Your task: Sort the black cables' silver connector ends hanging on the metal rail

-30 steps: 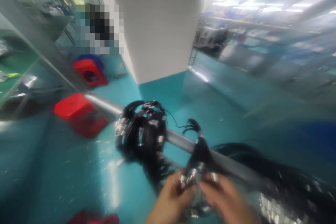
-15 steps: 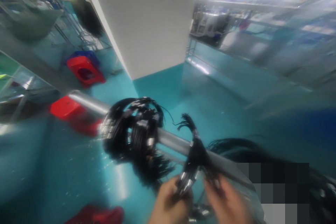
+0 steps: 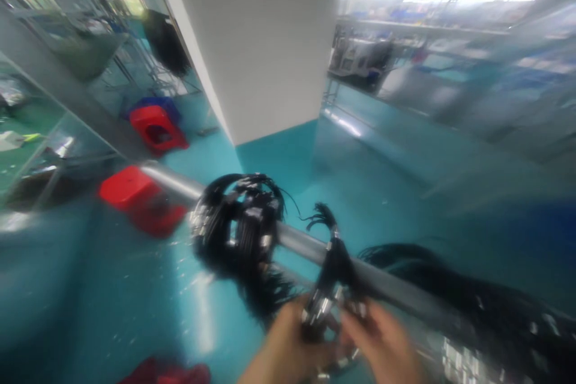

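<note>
A grey metal rail (image 3: 301, 243) runs from left to lower right, with bundles of black cables draped over it. My left hand (image 3: 288, 348) and my right hand (image 3: 382, 348) sit at the bottom edge, both closed on the silver-tipped lower ends of one small cable bundle (image 3: 335, 264) that hangs over the rail. A larger coiled black bundle (image 3: 240, 231) hangs on the rail just to the left of it. More black cables (image 3: 472, 306) lie along the rail to the right. The picture is smeared by motion.
The floor is teal. Two red stools (image 3: 135, 195) (image 3: 157, 129) stand at the left, near a workbench frame (image 3: 54, 108). A wide white pillar (image 3: 265, 36) rises ahead. Racks and benches (image 3: 427, 72) fill the right background. Red cloth (image 3: 166, 372) lies at the bottom.
The view has shaken slightly. Both hands stay on the small bundle's lower ends and have shifted a little; the bundles remain on the rail.
</note>
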The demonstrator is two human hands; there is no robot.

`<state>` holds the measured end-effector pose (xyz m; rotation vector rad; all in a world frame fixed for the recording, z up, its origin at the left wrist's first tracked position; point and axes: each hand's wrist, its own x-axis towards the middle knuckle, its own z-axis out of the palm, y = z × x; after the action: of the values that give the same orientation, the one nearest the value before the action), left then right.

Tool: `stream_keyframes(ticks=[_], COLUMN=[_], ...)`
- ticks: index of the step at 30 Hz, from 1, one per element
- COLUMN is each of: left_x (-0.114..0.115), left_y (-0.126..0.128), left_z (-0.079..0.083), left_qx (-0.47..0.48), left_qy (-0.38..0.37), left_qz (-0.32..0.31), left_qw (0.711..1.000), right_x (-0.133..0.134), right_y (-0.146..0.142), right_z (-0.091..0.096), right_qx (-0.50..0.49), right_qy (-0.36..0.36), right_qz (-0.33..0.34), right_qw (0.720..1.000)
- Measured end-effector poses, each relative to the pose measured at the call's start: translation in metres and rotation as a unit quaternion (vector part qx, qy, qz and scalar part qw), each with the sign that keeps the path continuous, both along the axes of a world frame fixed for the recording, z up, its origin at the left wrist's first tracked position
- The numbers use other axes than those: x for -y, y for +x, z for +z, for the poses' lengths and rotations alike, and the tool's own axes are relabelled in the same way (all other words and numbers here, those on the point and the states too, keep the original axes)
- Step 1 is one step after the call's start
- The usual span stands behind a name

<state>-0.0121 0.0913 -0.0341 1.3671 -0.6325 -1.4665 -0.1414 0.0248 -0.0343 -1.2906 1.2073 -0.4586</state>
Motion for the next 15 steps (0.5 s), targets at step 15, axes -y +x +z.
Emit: stream_keyframes(ticks=[15], left_x=[-0.023], left_y=[0.017], left_z=[-0.006], left_qx=[0.010], left_qy=[-0.022], left_qz=[0.032], left_qw=[0.999], right_x=[0.000], right_y=[-0.009], right_z=[0.011], right_qx=[0.269], right_qy=[0.180], right_qz=[0.027], right_qw=[0.946])
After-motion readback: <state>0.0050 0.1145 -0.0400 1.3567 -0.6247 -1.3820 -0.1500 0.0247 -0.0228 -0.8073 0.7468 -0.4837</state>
